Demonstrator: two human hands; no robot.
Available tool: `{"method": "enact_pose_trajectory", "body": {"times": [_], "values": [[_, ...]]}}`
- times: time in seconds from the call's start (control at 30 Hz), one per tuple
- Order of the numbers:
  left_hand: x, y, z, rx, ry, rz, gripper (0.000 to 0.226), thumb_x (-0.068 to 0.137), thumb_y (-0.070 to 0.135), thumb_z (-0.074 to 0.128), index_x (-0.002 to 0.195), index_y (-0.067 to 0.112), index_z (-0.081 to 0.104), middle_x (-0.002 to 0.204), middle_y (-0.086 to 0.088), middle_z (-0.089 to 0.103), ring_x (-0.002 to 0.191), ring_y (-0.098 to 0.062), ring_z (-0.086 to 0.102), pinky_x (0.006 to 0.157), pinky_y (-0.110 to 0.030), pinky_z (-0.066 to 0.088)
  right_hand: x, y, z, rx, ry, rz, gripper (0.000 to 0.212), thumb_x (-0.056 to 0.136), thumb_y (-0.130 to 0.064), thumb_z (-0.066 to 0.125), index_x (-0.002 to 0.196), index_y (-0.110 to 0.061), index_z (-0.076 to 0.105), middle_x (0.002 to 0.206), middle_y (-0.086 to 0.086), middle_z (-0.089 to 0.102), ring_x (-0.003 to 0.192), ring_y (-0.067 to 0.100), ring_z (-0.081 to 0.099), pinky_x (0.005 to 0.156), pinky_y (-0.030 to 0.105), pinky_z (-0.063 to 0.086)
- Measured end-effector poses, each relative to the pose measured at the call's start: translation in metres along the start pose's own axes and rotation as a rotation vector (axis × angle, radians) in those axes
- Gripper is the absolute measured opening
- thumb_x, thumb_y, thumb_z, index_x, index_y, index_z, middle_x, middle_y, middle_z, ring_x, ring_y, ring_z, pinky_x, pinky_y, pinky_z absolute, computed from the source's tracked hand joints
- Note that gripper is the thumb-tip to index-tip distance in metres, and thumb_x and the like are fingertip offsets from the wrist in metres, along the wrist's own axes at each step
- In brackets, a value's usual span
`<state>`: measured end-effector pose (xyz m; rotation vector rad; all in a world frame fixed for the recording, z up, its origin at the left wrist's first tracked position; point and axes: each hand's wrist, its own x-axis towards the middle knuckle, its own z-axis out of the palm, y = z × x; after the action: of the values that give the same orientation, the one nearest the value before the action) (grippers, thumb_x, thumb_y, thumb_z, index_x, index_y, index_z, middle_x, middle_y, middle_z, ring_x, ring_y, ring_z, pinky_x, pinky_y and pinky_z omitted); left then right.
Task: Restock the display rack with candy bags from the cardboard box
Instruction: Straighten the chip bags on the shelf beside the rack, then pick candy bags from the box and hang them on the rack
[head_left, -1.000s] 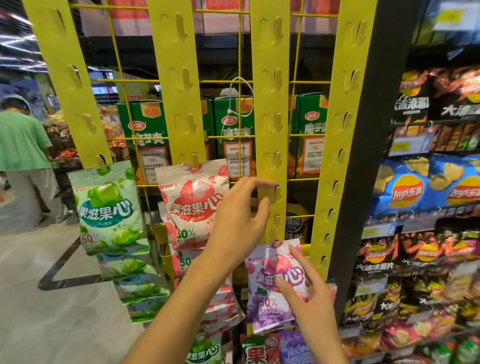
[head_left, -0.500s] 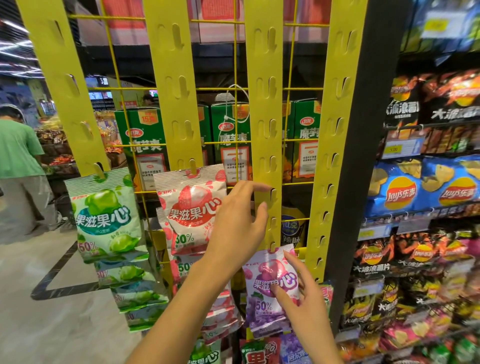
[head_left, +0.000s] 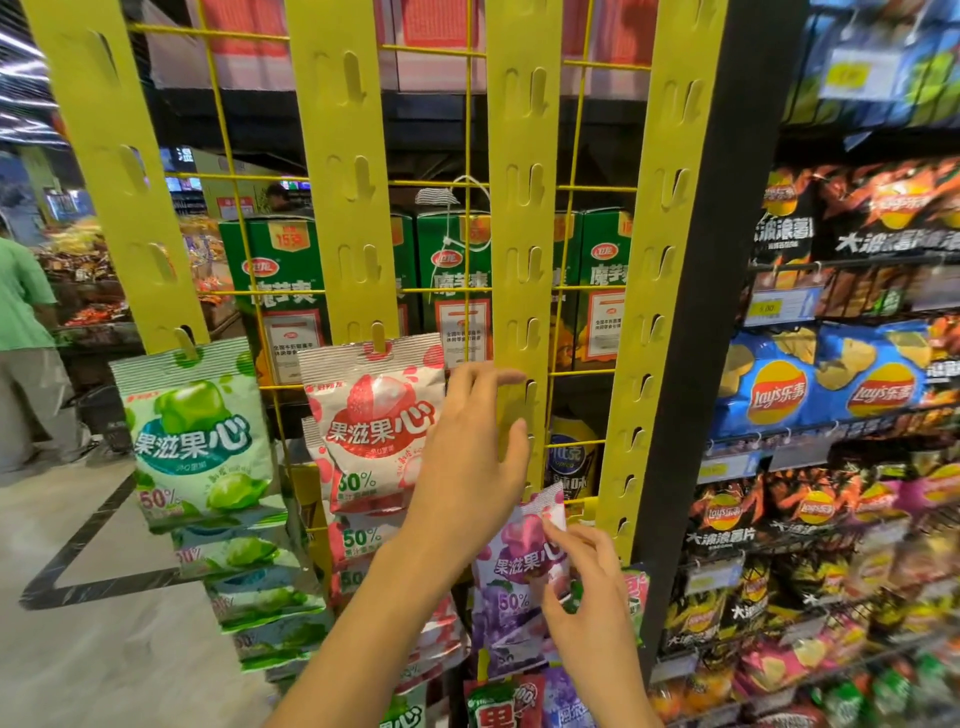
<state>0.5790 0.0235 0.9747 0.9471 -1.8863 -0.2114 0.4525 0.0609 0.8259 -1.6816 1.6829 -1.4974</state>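
The right hand (head_left: 587, 597) pinches the purple candy bag (head_left: 511, 566) at its upper right part, thumb and fingers curled on the foil; the bag is in front of the lower part of the display rack (head_left: 670, 291), close before the third yellow strip (head_left: 519, 234), and its top seam seems not yet on any tab; its long axis is nearly upright, with the top leaning a little to the right. The left hand (head_left: 467, 457) holds nothing; its fingers are almost straight, and the fingertips (head_left: 511, 378) touch this strip beside a free tab (head_left: 531, 395). So the target lies above the bag, and the left hand is the nearer one to it; the right hand, I think, must lift the bag straight up along the strip. On the neighbouring strips the red candy bag (head_left: 374, 410) and the green candy bag (head_left: 192, 431) already hang at this height; the cardboard box is not in view.
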Motion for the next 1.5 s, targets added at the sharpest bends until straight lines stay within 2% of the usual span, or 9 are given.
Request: {"method": "enact_pose_trajectory", "body": {"times": [0.07,0.17,0.33,0.47,0.57,0.73,0.97,1.1,1.5], "values": [[-0.007,0.005,0.0,0.043,0.042,0.033,0.038,0.091,0.012,0.059,0.128,0.021,0.051,0.137,0.003,0.035,0.118,-0.008,0.047,0.102,-0.031,0.048,-0.002,0.002,0.0,-0.041,-0.013,-0.012,0.078,0.079,0.009,0.072,0.12,-0.054,0.048,0.125,-0.018,0.04,0.118,-0.012,0.042,0.092,-0.001,0.035],[-0.018,0.014,-0.001,0.153,0.111,0.11,0.048,0.085,0.008,0.067,0.128,0.02,0.052,0.147,-0.002,0.028,0.139,-0.015,0.031,0.115,-0.019,0.026,-0.005,0.005,-0.011,-0.071,-0.031,-0.032,0.072,0.08,0.002,0.073,0.121,-0.053,0.052,0.133,-0.024,0.036,0.128,-0.006,0.04,0.107,0.019,0.04],[-0.033,0.025,0.011,0.31,0.053,0.265,0.058,0.076,0.005,0.075,0.129,0.021,0.057,0.15,-0.008,0.034,0.143,-0.028,0.031,0.113,-0.049,0.036,-0.004,0.003,-0.059,-0.202,0.053,-0.111,0.064,0.082,-0.006,0.074,0.127,-0.046,0.052,0.134,-0.022,0.039,0.116,-0.012,0.046,0.092,0.003,0.037],[-0.043,0.037,0.042,0.473,-0.157,0.336,0.062,0.07,0.021,0.079,0.127,0.025,0.058,0.142,-0.004,0.049,0.138,-0.029,0.041,0.112,-0.06,0.03,0.001,0.004,-0.111,-0.538,0.055,-0.092,0.063,0.085,-0.026,0.072,0.14,-0.04,0.044,0.146,-0.016,0.031,0.136,0.003,0.033,0.104,0.023,0.043],[-0.044,0.047,0.076,0.536,-0.297,0.35,0.069,0.061,0.033,0.084,0.125,0.024,0.06,0.133,-0.006,0.056,0.129,-0.031,0.05,0.109,-0.06,0.032,0.007,0.009,-0.15,-0.791,-0.026,0.019,0.075,0.087,-0.041,0.067,0.15,-0.038,0.027,0.159,-0.007,0.018,0.149,0.016,0.015,0.121,0.037,0.027],[-0.043,0.078,0.146,0.548,-0.425,0.386,0.076,0.06,0.046,0.082,0.127,0.022,0.057,0.123,-0.007,0.061,0.115,-0.032,0.058,0.103,-0.058,0.042,0.003,0.038,-0.218,-1.022,-0.154,0.163,0.091,0.089,-0.046,0.064,0.157,-0.032,0.005,0.165,0.006,-0.002,0.153,0.029,-0.005,0.125,0.046,0.003],[-0.068,0.128,0.25,0.494,-0.623,0.423,0.071,0.078,0.055,0.063,0.138,0.021,0.049,0.132,-0.01,0.054,0.115,-0.035,0.058,0.092,-0.051,0.047,-0.033,0.094,-0.306,-1.075,-0.18,0.312,0.093,0.086,-0.048,0.065,0.157,-0.031,0.007,0.165,0.006,-0.002,0.153,0.03,-0.004,0.124,0.05,0.001],[-0.087,0.153,0.297,0.482,-0.739,0.44,0.068,0.095,0.053,0.045,0.152,0.025,0.02,0.151,-0.007,0.03,0.135,-0.033,0.036,0.109,-0.048,0.031,-0.056,0.128,-0.339,-1.081,-0.195,0.357,0.093,0.085,-0.047,0.067,0.156,-0.032,0.009,0.165,0.006,0.002,0.152,0.03,0.0,0.124,0.05,0.005],[-0.108,0.147,0.417,0.51,-0.958,0.464,0.077,0.092,0.055,0.049,0.154,0.023,0.016,0.152,-0.012,0.031,0.136,-0.036,0.035,0.109,-0.053,0.031,-0.064,0.225,-0.371,-1.139,-0.45,0.553,0.091,0.088,-0.044,0.065,0.157,-0.025,0.009,0.165,0.014,0.004,0.152,0.035,0.003,0.122,0.055,0.005]]}}
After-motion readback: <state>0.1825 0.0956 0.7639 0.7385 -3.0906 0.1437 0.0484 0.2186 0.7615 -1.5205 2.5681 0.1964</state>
